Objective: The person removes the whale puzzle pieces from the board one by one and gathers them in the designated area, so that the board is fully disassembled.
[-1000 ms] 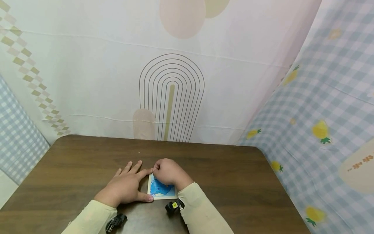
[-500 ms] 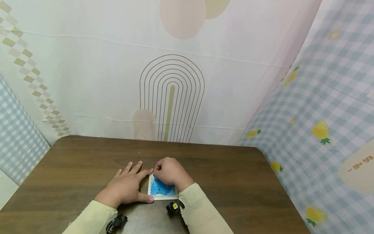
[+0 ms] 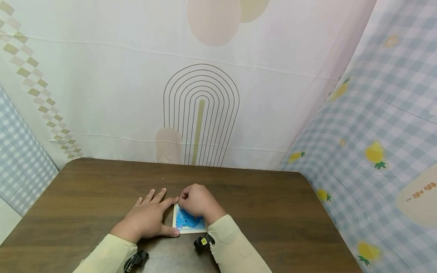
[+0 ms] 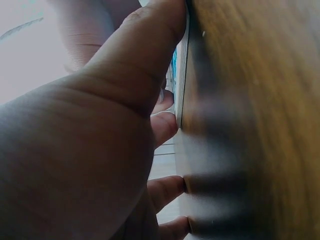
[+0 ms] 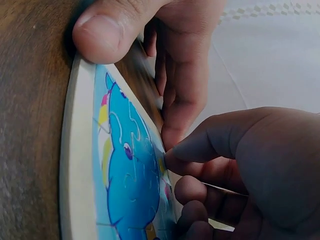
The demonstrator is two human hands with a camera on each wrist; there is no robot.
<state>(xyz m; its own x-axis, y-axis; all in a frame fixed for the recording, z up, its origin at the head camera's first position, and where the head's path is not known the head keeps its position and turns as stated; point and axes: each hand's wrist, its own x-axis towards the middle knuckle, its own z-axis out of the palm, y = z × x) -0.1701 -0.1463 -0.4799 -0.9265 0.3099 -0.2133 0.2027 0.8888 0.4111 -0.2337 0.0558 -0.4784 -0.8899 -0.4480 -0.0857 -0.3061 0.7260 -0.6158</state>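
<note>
A small jigsaw puzzle [image 3: 189, 222] with a pale frame lies flat on the brown table, showing a blue cartoon animal [image 5: 131, 160]. My left hand [image 3: 146, 218] lies spread at its left side, with the thumb [image 5: 102, 37] on the near left corner and the forefinger at the far left corner. Over the far part of the puzzle, my right hand [image 3: 196, 201] is bent down with curled fingers. Its thumb and forefinger [image 5: 187, 155] pinch at a puzzle piece by the far left corner, largely hidden by the fingertips. In the left wrist view, the puzzle's edge [image 4: 182, 80] shows side-on.
The wooden table [image 3: 273, 212] extends around both hands. Behind it hangs a pale patterned cloth [image 3: 119, 94], and a blue checked cloth [image 3: 358, 113] hangs at the right. Black wrist cameras [image 3: 136, 260] sit at both cuffs.
The right hand shifts only slightly at the puzzle's far left corner. The left hand and the puzzle stay in place.
</note>
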